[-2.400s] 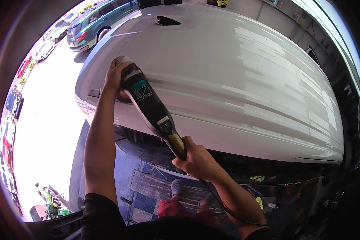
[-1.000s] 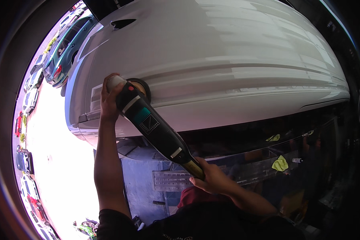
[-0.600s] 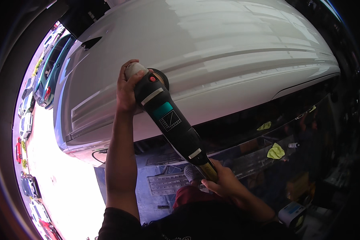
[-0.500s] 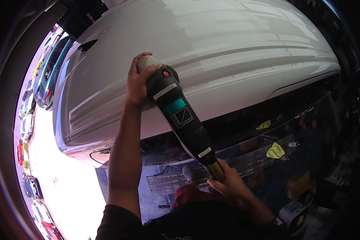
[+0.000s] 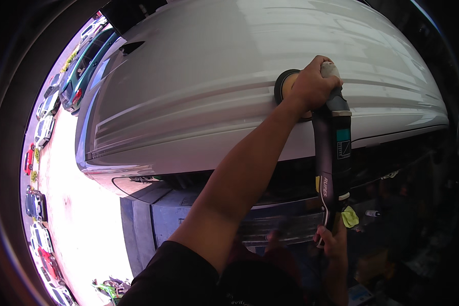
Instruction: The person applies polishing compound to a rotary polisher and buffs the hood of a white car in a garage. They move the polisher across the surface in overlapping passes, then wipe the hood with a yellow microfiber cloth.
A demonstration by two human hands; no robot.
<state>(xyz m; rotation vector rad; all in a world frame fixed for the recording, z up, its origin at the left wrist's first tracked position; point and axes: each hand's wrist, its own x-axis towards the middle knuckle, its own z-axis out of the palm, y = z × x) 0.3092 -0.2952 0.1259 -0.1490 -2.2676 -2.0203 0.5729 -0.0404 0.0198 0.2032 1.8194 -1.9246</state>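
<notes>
1. Left hand (image 5: 315,84) clasps the car polisher (image 5: 333,153) by its head; the round pad (image 5: 286,85) sits just left of those fingers.
2. Right hand's (image 5: 334,242) fingers curl round its rear end.
3. Beyond them, white car roof (image 5: 214,66): best keep pad flat, pressure even.

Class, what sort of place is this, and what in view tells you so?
Probably a car-polishing workshop, open on one side: a handheld polisher is held at a white vehicle's roof, and parked cars stand outside in bright light.
</notes>
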